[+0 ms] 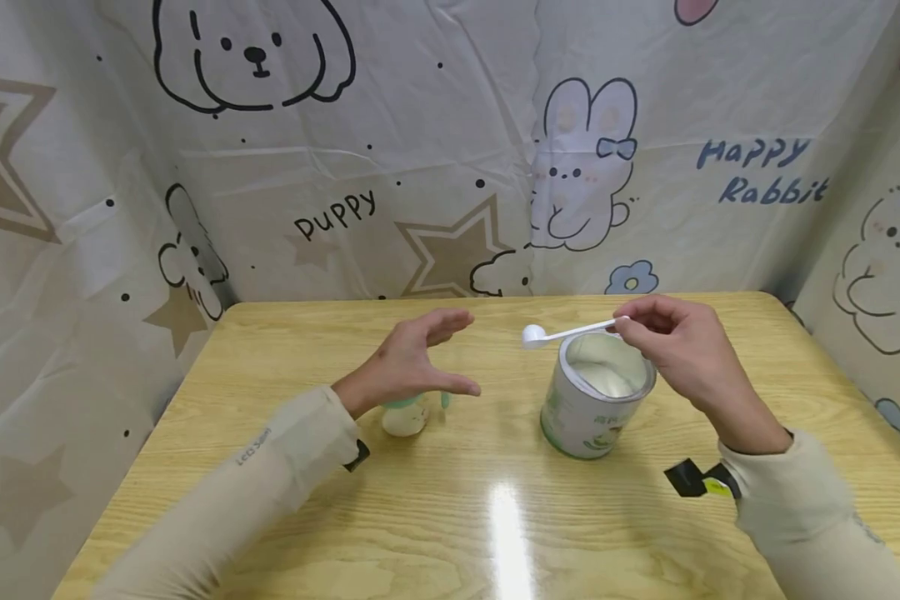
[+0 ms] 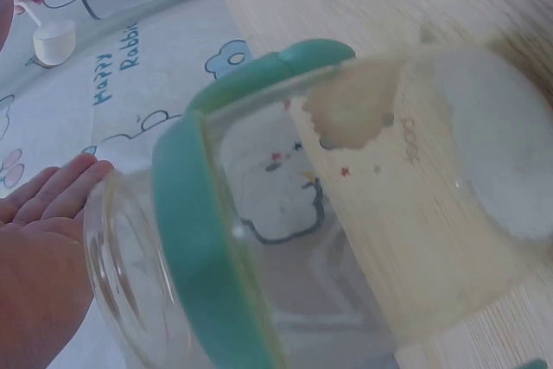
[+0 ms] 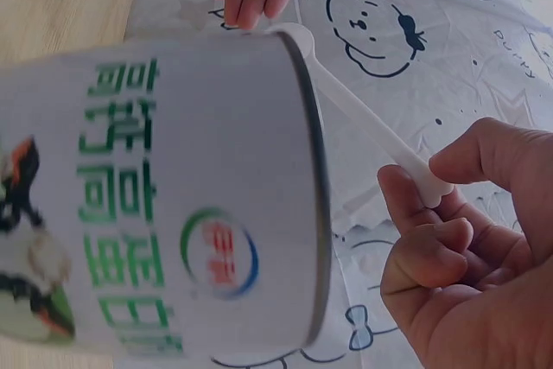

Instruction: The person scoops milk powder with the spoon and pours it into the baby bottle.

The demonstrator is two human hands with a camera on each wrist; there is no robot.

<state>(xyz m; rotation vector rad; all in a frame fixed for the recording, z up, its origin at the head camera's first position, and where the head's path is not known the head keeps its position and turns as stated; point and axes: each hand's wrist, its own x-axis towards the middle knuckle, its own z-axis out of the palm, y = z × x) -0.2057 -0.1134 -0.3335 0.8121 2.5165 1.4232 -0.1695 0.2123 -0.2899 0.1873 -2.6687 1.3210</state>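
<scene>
In the head view my right hand (image 1: 678,350) pinches the handle end of a white measuring scoop (image 1: 534,336). The scoop's bowl is in the air just left of the mouth of a milk powder can (image 1: 581,421), whose open top shows pale powder inside. My left hand (image 1: 408,358) hovers holding nothing, fingers and thumb spread apart, above a small clear baby bottle (image 1: 405,419). The left wrist view shows that bottle's green collar (image 2: 194,239), its uncovered mouth and white powder (image 2: 501,144) at its base. The scoop's contents cannot be made out.
A wooden table (image 1: 450,517) carries the can and the bottle, with the can to the right. A printed cloth (image 1: 435,125) hangs behind the table and along both sides. Black straps with a small device (image 1: 686,477) sit at the wrists.
</scene>
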